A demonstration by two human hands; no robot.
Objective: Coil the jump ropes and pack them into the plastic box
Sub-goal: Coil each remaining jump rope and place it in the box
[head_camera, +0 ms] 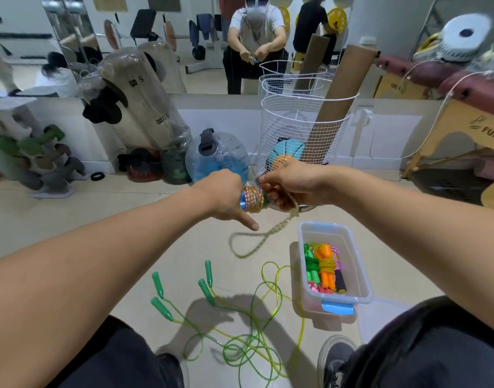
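My left hand [226, 196] grips the blue handles of a braided jump rope [252, 198], with several turns of rope wound round them. My right hand [287, 182] pinches the rope just beside the coil; a loose loop hangs down from it to about [247, 242]. On the floor to the lower right stands the clear plastic box [360, 264], holding coiled green, orange and pink ropes. Two green-handled ropes [251, 331] lie tangled and uncoiled on the floor between my knees.
A white wire basket [304, 130] with cardboard tubes and balls stands right behind my hands. A blue water jug [216, 156] and weight bags sit to its left against a mirror. A wooden bench [464, 130] is at the right.
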